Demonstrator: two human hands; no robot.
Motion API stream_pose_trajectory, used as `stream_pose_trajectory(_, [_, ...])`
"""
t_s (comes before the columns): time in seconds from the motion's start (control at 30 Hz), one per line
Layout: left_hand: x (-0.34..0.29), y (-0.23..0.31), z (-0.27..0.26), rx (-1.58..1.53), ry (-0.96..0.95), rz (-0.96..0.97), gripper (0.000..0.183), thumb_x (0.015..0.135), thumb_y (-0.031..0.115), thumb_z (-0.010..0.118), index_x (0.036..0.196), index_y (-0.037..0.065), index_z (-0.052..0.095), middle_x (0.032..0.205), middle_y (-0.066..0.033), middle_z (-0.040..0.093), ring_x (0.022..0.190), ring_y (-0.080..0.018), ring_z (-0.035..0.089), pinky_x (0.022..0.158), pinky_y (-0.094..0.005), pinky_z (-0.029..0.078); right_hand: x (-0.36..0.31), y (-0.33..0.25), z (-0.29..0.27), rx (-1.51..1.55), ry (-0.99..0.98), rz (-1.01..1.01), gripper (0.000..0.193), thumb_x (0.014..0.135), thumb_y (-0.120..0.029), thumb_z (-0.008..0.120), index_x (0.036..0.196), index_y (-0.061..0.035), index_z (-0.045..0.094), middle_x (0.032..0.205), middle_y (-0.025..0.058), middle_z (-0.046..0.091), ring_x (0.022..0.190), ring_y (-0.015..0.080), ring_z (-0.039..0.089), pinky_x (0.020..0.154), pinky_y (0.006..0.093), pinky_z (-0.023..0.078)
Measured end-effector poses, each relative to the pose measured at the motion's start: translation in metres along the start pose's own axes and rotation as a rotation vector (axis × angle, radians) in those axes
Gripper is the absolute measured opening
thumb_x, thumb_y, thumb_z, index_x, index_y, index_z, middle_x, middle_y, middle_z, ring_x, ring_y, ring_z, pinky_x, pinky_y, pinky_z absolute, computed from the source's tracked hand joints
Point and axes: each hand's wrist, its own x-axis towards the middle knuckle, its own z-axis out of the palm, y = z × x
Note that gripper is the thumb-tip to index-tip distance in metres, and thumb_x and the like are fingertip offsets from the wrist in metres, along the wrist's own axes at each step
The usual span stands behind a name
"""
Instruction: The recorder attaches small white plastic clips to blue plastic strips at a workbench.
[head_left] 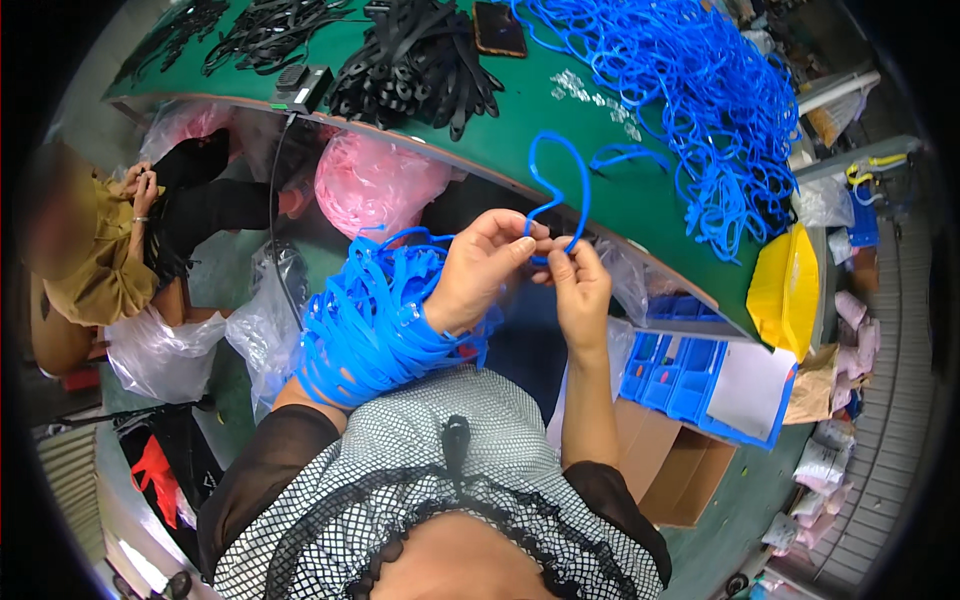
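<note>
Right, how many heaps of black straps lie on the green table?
3 on the table: the left heap at its left end, the middle heap beside it, the right heap near the phone. More may lie out of view.

Carrying black straps (412, 75) in three piles along the left of a green table (640, 195). Supporting a small black box (300, 88) at the near edge, holding a phone (499, 29) beside the largest pile. Bearing scattered small clear pieces (600, 100) near the middle, a curved blue cord (630, 152) below, and a large tangled heap of blue cords (690, 90) on the right.
</note>
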Motion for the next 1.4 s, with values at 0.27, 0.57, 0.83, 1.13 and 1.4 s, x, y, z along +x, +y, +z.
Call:
stream_pose_trajectory(0.27, [-0.005,0.035,0.016,1.366,-0.390,0.755,0.028,0.071,-0.003,0.061,0.099,0.000,0.057,0.109,-0.0140,0.054,0.104,-0.0303,0.051,0.088,-0.0363,0.041,-0.024,-0.009,-0.045,-0.342,-0.063,0.035,0.014,0.087,-0.011,0.055,0.088,0.0021,0.058,0.075,0.0087,0.058,0.069,0.0124,0.055,0.060,0.0266,0.043])
stream_pose_trajectory(0.57, [-0.013,0.009,0.022,1.601,-0.763,0.465,0.013,0.076,0.015,0.062,0.084,0.007,0.057,0.079,-0.0079,0.052,0.079,-0.0261,0.051,0.076,-0.0395,0.039,-0.047,-0.009,-0.057,-0.375,-0.356,-0.085,0.013,0.080,-0.012,0.061,0.080,0.0018,0.060,0.069,0.0138,0.056,0.062,0.0237,0.055,0.056,0.0322,0.042])
stream_pose_trajectory(0.83, [-0.015,0.010,0.018,1.218,-0.763,0.247,0.010,0.080,0.008,0.058,0.087,0.002,0.058,0.072,-0.0096,0.051,0.067,-0.0262,0.052,0.060,-0.0341,0.041,-0.021,-0.021,-0.118,-0.469,0.174,-0.054,0.004,0.078,-0.003,0.061,0.081,0.0003,0.060,0.075,0.0051,0.060,0.068,0.0111,0.055,0.062,0.0241,0.044])
stream_pose_trajectory(1.13, [-0.026,0.002,0.022,0.966,-0.781,0.042,0.012,0.086,0.006,0.050,0.091,-0.003,0.057,0.081,-0.0109,0.057,0.073,-0.0233,0.056,0.066,-0.0307,0.045,0.076,0.002,-0.229,-1.699,0.557,-0.178,0.012,0.073,-0.015,0.064,0.085,-0.0167,0.065,0.088,0.0060,0.059,0.085,0.0273,0.054,0.070,0.0438,0.042])
stream_pose_trajectory(1.4, [-0.028,0.005,0.014,0.821,-0.651,-0.181,0.015,0.088,0.009,0.049,0.094,-0.003,0.058,0.087,-0.0101,0.060,0.079,-0.0180,0.058,0.071,-0.0277,0.045,0.104,-0.052,-0.279,-0.701,0.627,-0.361,0.013,0.082,-0.010,0.061,0.092,-0.0017,0.061,0.089,0.0050,0.061,0.083,0.0144,0.056,0.074,0.0271,0.044])
